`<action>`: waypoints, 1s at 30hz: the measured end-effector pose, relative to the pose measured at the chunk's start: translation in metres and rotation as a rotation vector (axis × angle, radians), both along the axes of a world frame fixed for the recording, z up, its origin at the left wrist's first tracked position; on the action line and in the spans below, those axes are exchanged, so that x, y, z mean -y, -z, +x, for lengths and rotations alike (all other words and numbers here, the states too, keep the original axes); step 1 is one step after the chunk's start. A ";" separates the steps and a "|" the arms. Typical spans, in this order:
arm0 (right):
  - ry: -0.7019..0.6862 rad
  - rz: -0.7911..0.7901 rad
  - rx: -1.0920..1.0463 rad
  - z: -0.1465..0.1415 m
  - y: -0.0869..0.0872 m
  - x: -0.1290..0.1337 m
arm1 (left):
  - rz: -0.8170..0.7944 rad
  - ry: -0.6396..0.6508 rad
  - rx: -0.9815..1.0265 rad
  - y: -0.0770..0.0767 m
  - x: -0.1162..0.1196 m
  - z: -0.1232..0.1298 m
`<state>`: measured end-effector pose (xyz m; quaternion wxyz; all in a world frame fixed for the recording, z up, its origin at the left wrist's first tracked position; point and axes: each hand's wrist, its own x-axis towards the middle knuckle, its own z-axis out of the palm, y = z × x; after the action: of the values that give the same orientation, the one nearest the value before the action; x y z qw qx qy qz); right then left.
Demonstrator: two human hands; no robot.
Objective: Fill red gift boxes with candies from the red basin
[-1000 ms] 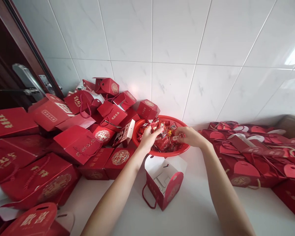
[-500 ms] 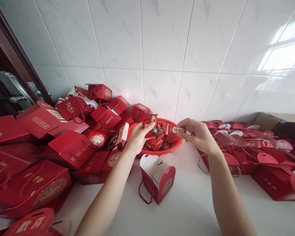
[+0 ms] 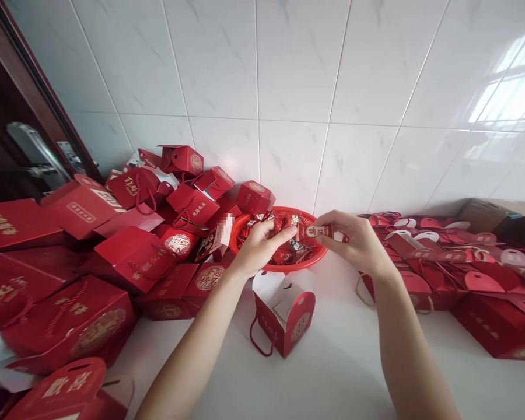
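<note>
The right hand (image 3: 347,242) pinches a small, flat red packet (image 3: 318,231) printed with pale characters between thumb and fingers, level over the right side of a red plastic basket (image 3: 289,268). The left hand (image 3: 262,244) is half closed over the basket's middle, its thumb against a red packet with white print (image 3: 294,221); whether the fingers grip it from behind I cannot tell. Glossy, crinkled sweet wrappers (image 3: 282,255), mostly red with some darker ones, lie loosely in the basket, partly covered by the left hand. Just in front, an open red card gift box (image 3: 269,324) stands upright on the smooth white tabletop (image 3: 332,367), with white inner faces, rounded flaps raised and a twisted red cord handle (image 3: 251,337) looping off its left side. A heap of red boxes (image 3: 131,256) with gold lettering and round emblems crowds the basket's left; more red boxes (image 3: 485,321) with cord handles are packed to the right, beside a brown cardboard carton (image 3: 485,219). Behind rises a shiny, grey-veined tiled wall (image 3: 297,70), next to a dark door (image 3: 0,116) with a metal handle (image 3: 39,149).
</note>
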<state>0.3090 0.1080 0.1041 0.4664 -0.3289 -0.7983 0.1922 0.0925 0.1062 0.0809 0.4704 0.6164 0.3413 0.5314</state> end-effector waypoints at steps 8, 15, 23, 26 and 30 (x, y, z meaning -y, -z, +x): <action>-0.011 -0.022 -0.038 0.001 -0.002 0.002 | 0.034 0.034 -0.060 0.004 -0.001 0.001; -0.173 -0.140 -0.298 -0.004 0.000 0.000 | -0.009 0.116 0.041 0.002 0.001 0.009; -0.205 -0.136 -0.389 -0.013 0.010 -0.007 | -0.047 0.115 0.084 0.004 0.001 0.008; -0.220 -0.142 -0.423 -0.015 0.011 -0.007 | -0.043 0.126 0.073 0.004 0.001 0.008; -0.235 -0.179 -0.439 -0.016 0.010 -0.008 | -0.031 0.072 0.107 0.000 0.003 0.010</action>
<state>0.2935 0.1156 0.0939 0.5719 -0.2244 -0.6907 0.3814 0.1030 0.1029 0.0805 0.5164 0.5915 0.3013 0.5410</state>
